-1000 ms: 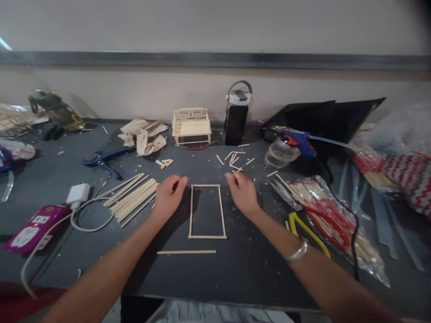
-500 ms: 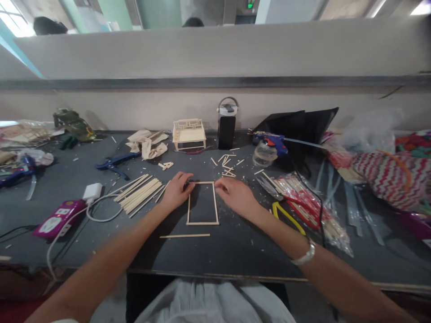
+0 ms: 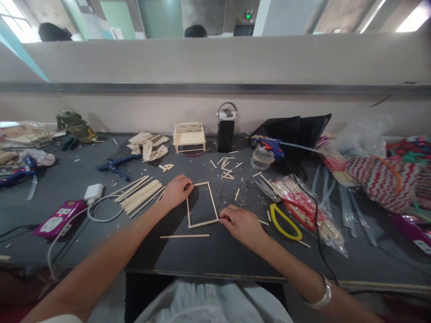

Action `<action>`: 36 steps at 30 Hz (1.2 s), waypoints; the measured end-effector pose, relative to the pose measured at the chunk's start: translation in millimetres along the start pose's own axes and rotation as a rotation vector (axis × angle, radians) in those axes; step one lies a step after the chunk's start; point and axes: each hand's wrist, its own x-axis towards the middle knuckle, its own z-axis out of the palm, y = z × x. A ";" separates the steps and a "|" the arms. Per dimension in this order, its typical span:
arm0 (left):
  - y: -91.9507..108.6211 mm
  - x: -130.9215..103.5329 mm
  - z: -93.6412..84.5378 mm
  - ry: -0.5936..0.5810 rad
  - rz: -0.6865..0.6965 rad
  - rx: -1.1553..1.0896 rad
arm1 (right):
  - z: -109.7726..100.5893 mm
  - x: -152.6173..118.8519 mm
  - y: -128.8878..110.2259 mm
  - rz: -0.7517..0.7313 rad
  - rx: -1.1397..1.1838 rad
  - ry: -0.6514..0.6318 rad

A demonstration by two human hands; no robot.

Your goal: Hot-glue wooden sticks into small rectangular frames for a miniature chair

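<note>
A rectangular frame of thin wooden sticks [image 3: 213, 200] lies flat on the dark table, turned slightly. My left hand [image 3: 179, 189] pinches its upper left corner between thumb and fingers. At the lower right corner, my right hand [image 3: 239, 221] has its fingers closed on the frame. One loose stick [image 3: 184, 236] lies below the frame, nearer the table's front edge. A bundle of long sticks [image 3: 141, 195] is left of my left hand. Short cut pieces [image 3: 226, 167] are scattered beyond the frame.
A small wooden model bench [image 3: 189, 137] stands at the back beside a black device [image 3: 225, 136]. Yellow-handled pliers [image 3: 286, 226] and bagged sticks [image 3: 313, 211] lie right. A blue glue gun [image 3: 273, 147] rests on a jar. Blue cutters [image 3: 116, 165] and a purple power strip [image 3: 60, 219] are left.
My right hand has moved down from the frame's upper right corner to its lower right corner. The frame has turned slightly anticlockwise. My left hand remains at the upper left corner.
</note>
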 end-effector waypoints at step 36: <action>25.1 -26.7 -10.3 0.254 -0.306 -0.732 | -8.6 42.3 17.6 0.278 0.282 0.439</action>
